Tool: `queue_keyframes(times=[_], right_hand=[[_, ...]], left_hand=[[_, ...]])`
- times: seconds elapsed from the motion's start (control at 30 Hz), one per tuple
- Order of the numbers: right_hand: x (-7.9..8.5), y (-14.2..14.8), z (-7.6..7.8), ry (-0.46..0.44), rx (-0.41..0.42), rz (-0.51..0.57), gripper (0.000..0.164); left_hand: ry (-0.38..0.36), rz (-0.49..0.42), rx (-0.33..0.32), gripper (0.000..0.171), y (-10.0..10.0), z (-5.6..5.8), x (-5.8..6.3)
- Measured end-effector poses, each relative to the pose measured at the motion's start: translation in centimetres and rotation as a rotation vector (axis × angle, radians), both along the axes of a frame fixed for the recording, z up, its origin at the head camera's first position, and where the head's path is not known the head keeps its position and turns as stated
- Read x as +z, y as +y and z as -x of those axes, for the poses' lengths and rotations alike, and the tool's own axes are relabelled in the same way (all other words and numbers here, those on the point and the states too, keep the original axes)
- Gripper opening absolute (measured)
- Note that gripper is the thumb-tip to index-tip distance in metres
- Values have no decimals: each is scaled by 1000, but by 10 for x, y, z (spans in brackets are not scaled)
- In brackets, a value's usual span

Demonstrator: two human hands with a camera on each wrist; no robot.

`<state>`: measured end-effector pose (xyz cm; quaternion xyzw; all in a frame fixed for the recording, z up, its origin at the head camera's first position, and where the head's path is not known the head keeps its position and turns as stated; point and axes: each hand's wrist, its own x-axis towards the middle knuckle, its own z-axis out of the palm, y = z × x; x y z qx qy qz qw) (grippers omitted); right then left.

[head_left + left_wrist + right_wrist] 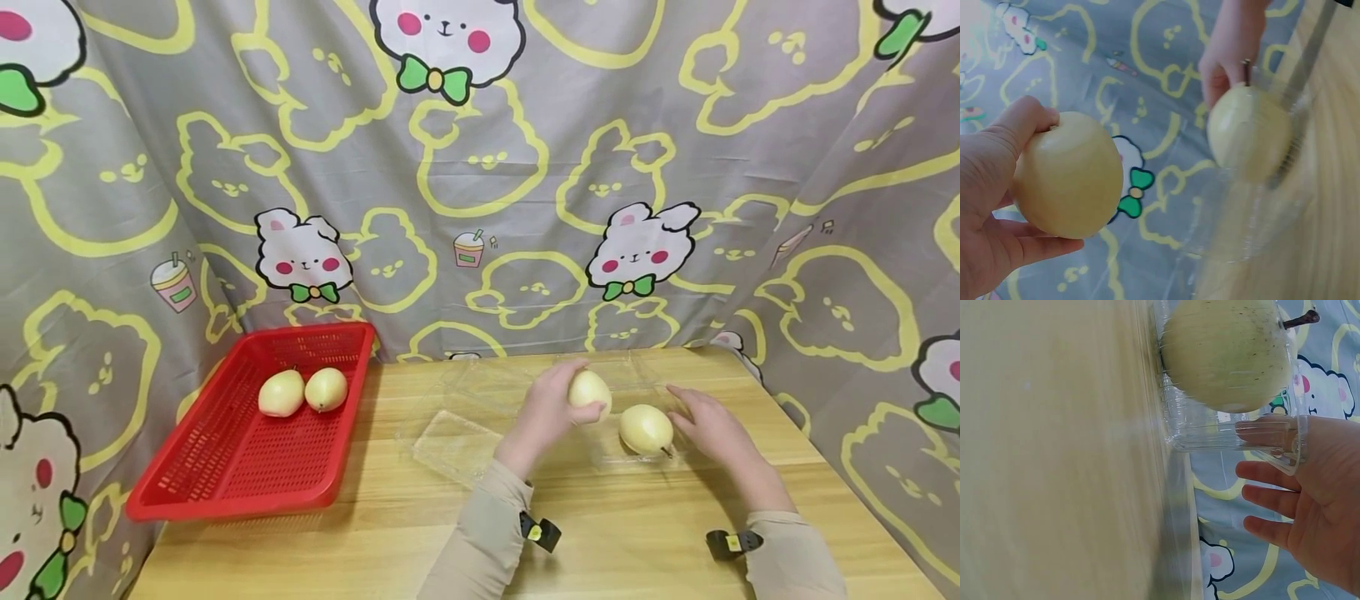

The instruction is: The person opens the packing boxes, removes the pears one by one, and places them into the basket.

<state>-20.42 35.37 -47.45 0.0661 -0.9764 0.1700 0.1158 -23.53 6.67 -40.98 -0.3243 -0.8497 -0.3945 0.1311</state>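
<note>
My left hand grips a pale yellow pear by its sides, above the table; the left wrist view shows the thumb and fingers around it. Just right of it, a second pear with a dark stem sits in a clear plastic box. At the box's right side is my right hand. Its fingers are extended and apart, and in the right wrist view the thumb shows through the clear wall at the rim. Whether the thumb presses on the wall, I cannot tell.
A red plastic basket with two pears stands on the left of the wooden table. More clear plastic, perhaps the box's lid, lies left of the box. Patterned grey curtain surrounds the back and sides.
</note>
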Motion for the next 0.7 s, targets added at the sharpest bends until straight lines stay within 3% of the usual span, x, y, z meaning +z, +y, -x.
queue_keyframes(times=[0.43, 0.7], right_hand=[[0, 0, -1, 17, -5, -5, 51], [-1, 0, -1, 28, -5, -12, 51]], left_hand=[[65, -93, 45, 62, -23, 3, 11], [45, -148, 92, 61, -38, 5, 17]])
